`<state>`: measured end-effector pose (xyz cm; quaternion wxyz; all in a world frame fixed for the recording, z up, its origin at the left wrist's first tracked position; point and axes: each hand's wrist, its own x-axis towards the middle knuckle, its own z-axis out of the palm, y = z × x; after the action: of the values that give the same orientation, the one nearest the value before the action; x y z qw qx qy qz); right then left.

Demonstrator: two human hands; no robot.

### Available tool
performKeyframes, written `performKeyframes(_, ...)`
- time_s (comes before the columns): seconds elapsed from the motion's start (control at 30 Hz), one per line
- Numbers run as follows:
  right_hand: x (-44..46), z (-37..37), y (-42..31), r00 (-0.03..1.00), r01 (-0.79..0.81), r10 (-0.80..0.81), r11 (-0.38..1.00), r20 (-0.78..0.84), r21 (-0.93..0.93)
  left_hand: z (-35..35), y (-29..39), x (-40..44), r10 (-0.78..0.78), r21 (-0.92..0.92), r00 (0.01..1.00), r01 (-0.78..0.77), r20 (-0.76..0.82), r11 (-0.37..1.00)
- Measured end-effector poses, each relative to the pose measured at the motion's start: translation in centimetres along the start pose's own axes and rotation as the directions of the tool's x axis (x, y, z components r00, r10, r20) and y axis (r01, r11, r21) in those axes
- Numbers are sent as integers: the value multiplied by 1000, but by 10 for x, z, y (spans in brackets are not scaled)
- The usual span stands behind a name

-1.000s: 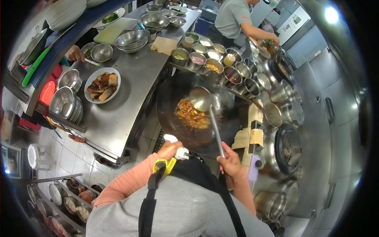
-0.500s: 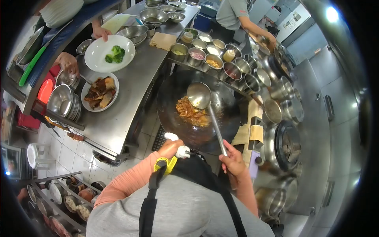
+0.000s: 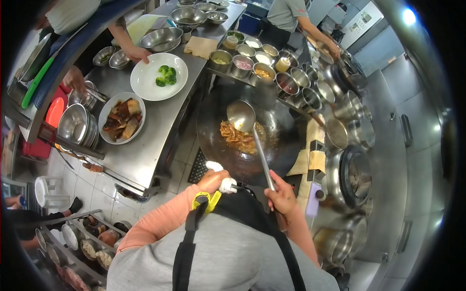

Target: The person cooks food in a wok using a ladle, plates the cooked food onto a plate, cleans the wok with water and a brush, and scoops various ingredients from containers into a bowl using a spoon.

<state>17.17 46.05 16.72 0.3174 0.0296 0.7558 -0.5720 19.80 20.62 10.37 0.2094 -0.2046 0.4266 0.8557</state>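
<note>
My left hand (image 3: 211, 181) is closed round a white cloth (image 3: 228, 185) at the near edge of a dark wok (image 3: 213, 140). Any wok handle under the cloth is hidden. My right hand (image 3: 281, 195) grips the long metal handle of a ladle (image 3: 241, 116). The ladle's bowl is inside the wok, over the upper part of some browned, saucy food (image 3: 238, 139). Beyond the wok stand several metal containers, among them one with chopped pink pieces (image 3: 242, 65) and one with yellow-orange pieces (image 3: 263, 72).
On the steel counter (image 3: 150, 126) at left are a plate of broccoli (image 3: 141, 85), touched by a co-worker's hand (image 3: 136, 53), a bowl of browned pieces (image 3: 108, 131) and stacked metal bowls (image 3: 74, 123). Another person (image 3: 286, 17) works at the top. Pots (image 3: 335, 242) line the right.
The co-worker's hand has brought the broccoli plate onto the counter from the upper left. The wok has shifted slightly right, and the ladle's bowl has moved a little left and up. Both my hands keep their grips.
</note>
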Motion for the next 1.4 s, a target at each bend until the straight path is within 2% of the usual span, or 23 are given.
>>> performKeyframes(0.1, 2, -2, -1, 999, -31, 31, 999, 31, -20, 0, -1, 3, 0, 1, 1000, 0, 5, 1000)
performKeyframes(0.23, -34, -17, -21, 990, -95, 85, 992, 114, 81, -5, 3, 1, 42, 88, 999, -44, 28, 995)
performKeyframes(0.37, -42, -31, -18, 997, -26, 31, 997, -75, 72, -1, 10, -4, 29, 91, 999, -28, -17, 995)
performKeyframes(0.47, -46, -43, -21, 986, -49, 52, 999, -158, 22, 1, 5, 0, 62, 97, 997, -57, -46, 994)
performKeyframes(0.53, -44, -45, -26, 983, -54, 55, 998, -173, 13, 0, 3, 2, 99, 145, 994, -90, -53, 985)
performKeyframes(0.67, -39, -41, -29, 977, -95, 100, 995, -188, 36, -2, -3, 4, 96, 101, 995, -92, -32, 991)
performKeyframes(0.77, -34, -39, -20, 984, -93, 96, 995, -150, 30, -3, -2, 4, 126, 126, 992, -125, -1, 984)
performKeyframes(0.97, -40, -22, -27, 989, -128, 127, 992, -73, -3, -13, -15, 10, 61, 143, 997, -53, -51, 988)
performKeyframes(1.07, -36, -12, -25, 994, -104, 104, 994, -24, -21, -13, -15, 8, 88, 197, 994, -73, -64, 978)
performKeyframes(1.17, -24, -2, -21, 996, -93, 94, 982, -1, -166, -14, -16, 8, 80, 179, 996, -74, -26, 981)
performKeyframes(1.23, -25, 4, -20, 997, -76, 81, 964, 8, -255, -10, -13, 2, 53, 177, 997, -43, -53, 983)
performKeyframes(1.33, -46, -12, -28, 988, -94, 95, 995, 118, -13, -15, -14, 7, 67, 174, 996, -55, -61, 983)
performKeyframes(1.4, -54, -13, -32, 991, -120, 120, 993, 59, 7, -16, -16, 4, 79, 168, 995, -67, -66, 983)
